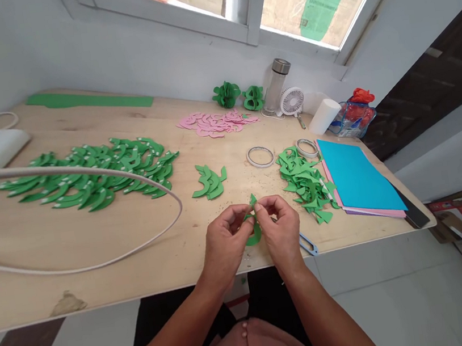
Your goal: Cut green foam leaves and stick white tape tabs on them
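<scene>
The left hand pinches a small curved green paper piece between thumb and forefinger, and the right hand grips its upper part the same way, both sets of fingertips drawn narrow, probably because something so thin and light needs steadying from two sides. The piece is just above the near edge of the wooden table, close to the body, which likely makes it easier to see. A small stack of green cutouts lies just beyond the hands, within easy reach. Farther left spreads a large green pile, its pieces overlapping, perhaps to save room. To the right, a blue cutter lies partly hidden behind the right hand, near a heap of green scraps.
</scene>
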{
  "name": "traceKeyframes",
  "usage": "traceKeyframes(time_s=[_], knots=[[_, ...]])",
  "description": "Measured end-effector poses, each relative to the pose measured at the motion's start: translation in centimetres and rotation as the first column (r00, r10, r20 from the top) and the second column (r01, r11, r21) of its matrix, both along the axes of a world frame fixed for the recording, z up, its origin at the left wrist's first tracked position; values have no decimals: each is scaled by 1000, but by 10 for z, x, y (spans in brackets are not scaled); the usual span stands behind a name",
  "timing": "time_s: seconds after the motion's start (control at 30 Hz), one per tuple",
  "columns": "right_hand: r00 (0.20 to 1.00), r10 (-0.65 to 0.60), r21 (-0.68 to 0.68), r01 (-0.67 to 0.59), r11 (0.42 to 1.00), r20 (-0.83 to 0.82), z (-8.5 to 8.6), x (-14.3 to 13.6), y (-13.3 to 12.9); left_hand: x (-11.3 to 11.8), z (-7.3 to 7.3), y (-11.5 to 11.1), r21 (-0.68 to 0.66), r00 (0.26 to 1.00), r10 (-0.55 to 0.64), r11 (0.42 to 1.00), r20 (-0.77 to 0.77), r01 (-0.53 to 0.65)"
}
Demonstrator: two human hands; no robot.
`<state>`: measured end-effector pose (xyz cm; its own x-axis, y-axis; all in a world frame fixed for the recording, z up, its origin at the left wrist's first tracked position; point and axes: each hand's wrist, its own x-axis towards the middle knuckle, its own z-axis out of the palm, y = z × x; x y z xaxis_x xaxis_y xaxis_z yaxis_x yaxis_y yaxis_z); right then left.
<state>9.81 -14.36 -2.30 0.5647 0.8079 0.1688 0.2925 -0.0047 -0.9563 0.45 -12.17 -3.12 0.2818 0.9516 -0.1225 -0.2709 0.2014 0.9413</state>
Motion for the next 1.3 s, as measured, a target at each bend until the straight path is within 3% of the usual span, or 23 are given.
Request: traceKeyframes(time_s=[0.23,0.47,1.3], knots=[[993,-30,15,28,999,116,1,-2,-4,-2,9,-1,10,999,27,1000,-24,-26],[986,-35,40,29,999,164,3,-4,-9,-3,20,-1,-73,999,39,997,35,-37],[954,16,72,-39,997,298,7,-9,-23,-6,14,2,0,994,95,995,-50,-96]])
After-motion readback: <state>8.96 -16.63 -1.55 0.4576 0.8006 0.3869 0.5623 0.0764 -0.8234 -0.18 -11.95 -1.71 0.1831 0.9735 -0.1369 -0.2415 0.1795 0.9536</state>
